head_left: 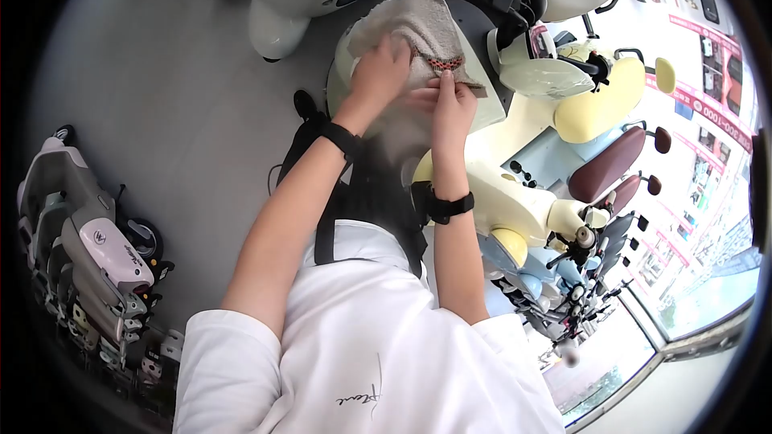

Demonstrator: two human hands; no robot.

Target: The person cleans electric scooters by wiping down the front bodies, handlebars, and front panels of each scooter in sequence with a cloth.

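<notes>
A greyish-beige cloth [420, 20] with a frayed edge and a red-and-black patterned band is held up over a pale green scooter body [342, 72]. My left hand [381, 74] has its fingers curled into the cloth's left side, with the fingertips partly hidden in the folds. Near the patterned band, my right hand [452, 103] pinches the lower edge between thumb and fingers; some of its fingers are blurred. Both wrists wear black bands.
Close by on the right stand a cream scooter [474, 185] and a yellow one [603, 100], with several more behind. White scooter parts [277, 24] are at the upper left. A pink-and-grey scooter [104, 245] heads a row at far left. Grey floor [193, 96] lies between.
</notes>
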